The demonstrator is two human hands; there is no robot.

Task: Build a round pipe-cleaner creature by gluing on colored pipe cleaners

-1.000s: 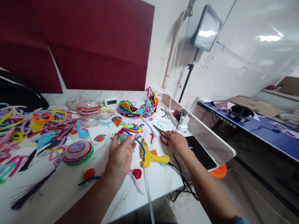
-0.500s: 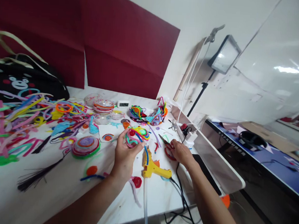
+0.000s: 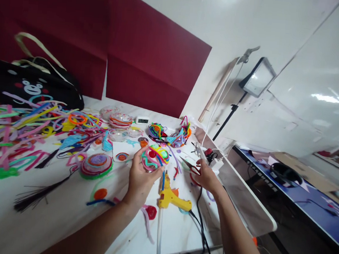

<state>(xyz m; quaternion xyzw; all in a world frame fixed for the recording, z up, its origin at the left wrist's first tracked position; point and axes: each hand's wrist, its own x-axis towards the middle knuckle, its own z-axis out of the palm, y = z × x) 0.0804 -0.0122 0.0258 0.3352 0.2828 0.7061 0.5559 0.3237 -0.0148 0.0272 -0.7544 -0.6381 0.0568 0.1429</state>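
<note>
My left hand [image 3: 142,179] is closed around a clear ball [image 3: 155,157] decorated with coloured pipe cleaners. A short blue pipe cleaner [image 3: 163,181] hangs down below it. To the right, the fingers of my right hand [image 3: 208,175] are at the red handles of a pair of scissors [image 3: 190,166], whose dark blades point left. Part of the handles is hidden by the fingers. Between my hands, a yellow glue gun [image 3: 171,198] rests on the table with a long clear glue stick [image 3: 160,232] sticking out of its back.
Loose pipe cleaners [image 3: 25,131] pile up at the left before a black bag [image 3: 28,86]. A decorated dome [image 3: 96,165], a dark tassel [image 3: 47,189] and felt-like discs lie nearer. Behind stand clear shells [image 3: 120,120] and a small digital display [image 3: 142,121]. Black cables [image 3: 203,219] run over the front edge.
My view has shifted slightly. My right hand has drawn a little to the right, showing more of the scissors' handles. My left hand still holds the decorated ball.
</note>
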